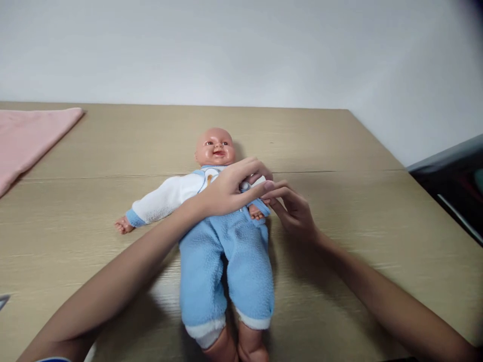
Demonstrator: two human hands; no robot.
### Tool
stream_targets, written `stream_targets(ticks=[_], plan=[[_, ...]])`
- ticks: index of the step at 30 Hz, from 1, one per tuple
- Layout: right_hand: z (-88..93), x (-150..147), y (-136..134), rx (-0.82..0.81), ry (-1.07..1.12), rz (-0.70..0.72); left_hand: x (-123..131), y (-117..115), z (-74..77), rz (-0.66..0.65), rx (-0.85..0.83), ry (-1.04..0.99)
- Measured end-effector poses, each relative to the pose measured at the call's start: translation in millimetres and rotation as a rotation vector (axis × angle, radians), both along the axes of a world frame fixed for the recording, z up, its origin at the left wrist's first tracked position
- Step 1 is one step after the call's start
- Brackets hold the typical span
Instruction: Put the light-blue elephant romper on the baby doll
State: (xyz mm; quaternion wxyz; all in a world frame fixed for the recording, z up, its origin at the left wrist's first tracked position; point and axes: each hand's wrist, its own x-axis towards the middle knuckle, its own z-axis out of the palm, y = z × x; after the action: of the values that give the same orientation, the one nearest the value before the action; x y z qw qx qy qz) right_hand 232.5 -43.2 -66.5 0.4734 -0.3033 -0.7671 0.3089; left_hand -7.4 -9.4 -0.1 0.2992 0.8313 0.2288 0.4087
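Observation:
A baby doll [226,261] lies on its back on the table, head away from me, in a white and blue fleecy outfit. My left hand [236,186] reaches across its chest, with the fingers curled round the sleeve [260,181] on the doll's right-hand side as I see it. From the other side, my right hand [294,208] pinches the blue cuff [260,206] of that sleeve. Below the cuff shows a small doll hand [256,212]. The other sleeve [162,198] stretches out to the left, its doll hand bare.
A folded pink cloth [33,138] lies at the table's far left. The wooden table [339,146] has a seam across it and meets a pale wall [226,50] at the back. Past its right edge stands a dark, shiny object [453,181].

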Motion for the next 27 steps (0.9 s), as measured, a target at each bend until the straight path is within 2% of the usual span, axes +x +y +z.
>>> stream_targets(ticks=[3, 6, 9, 12, 15, 19, 24, 27], plan=[[-0.3, -5, -4, -0.164, 0.098, -0.072, -11, -1, 15.8, -0.051, -0.065, 0.215], [0.8, -3, -8, -0.213, 0.109, -0.006, -25, 0, 30.1, -0.102, -0.17, 0.401], [0.4, 4, -10, -0.068, 0.012, 0.049, -38, 3, 36.9, -0.087, -0.281, 0.475], [-1.7, 8, -11, 0.132, -0.122, 0.025, -45, 8, 36.2, -0.081, -0.373, 0.508], [-4.5, 7, -13, 0.171, -0.119, -0.027, -48, 12, 33.9, -0.144, -0.446, 0.495], [-8.0, 1, -15, -0.033, 0.064, 0.013, -51, 15, 34.3, -0.199, -0.527, 0.422], [-11.1, -15, -11, -0.398, 0.338, -0.121, -47, 17, 29.3, -0.212, -0.474, 0.345], [-12.9, -25, -3, -0.628, 0.44, -0.143, -39, 18, 23.6, -0.187, -0.429, 0.286]])
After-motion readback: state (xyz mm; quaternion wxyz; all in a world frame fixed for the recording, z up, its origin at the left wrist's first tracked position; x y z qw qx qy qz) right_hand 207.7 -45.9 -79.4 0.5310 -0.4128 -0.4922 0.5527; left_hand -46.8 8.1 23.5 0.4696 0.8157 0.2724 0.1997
